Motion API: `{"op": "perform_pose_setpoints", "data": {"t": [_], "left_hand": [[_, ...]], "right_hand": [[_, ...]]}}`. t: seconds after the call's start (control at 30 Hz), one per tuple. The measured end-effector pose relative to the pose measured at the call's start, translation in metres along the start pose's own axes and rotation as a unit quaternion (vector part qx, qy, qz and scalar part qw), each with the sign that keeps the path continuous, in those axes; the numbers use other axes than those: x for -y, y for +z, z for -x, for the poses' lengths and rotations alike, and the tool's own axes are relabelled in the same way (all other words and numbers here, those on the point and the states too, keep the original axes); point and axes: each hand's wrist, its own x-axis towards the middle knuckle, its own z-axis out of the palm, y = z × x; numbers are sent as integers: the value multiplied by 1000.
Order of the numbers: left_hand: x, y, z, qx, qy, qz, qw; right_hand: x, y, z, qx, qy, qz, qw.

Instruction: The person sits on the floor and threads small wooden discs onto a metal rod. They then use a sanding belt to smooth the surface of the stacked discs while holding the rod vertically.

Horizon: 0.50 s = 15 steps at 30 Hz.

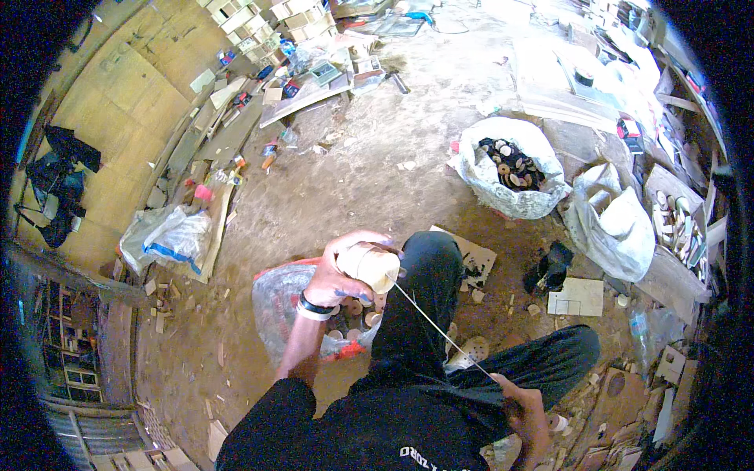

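My left hand (331,276) is wrapped round a pale, wood-coloured cylinder (374,267), which looks like a stack of round pieces, above my bent left knee. A thin, pale cord (442,333) runs straight and taut from the cylinder's end down to my right hand (521,402), closed on its far end beside my right thigh. I cannot tell how the cord is fixed at the cylinder. Beneath my left forearm lies a clear plastic bag (281,302) with red edging, holding several round wooden discs (339,323). My leg and arm hide part of it.
A white sack (487,184) of dark and pale discs stands ahead right, beside another white sack (620,231) and a box of wooden offcuts (679,220). Flat boards (576,297) and a black bag (550,267) lie near my right knee. Plastic sheeting (169,235) lies left.
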Motion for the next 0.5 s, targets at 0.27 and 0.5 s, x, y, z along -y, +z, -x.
{"op": "perform_pose_setpoints", "data": {"t": [0.27, 0.5], "left_hand": [[-57, 11, -23, 234, 46, -460, 855], [-49, 33, -36, 228, 25, -374, 898]], "right_hand": [[-6, 3, -3, 6, -40, 36, 999], [-1, -4, 2, 19, 14, -61, 998]]}}
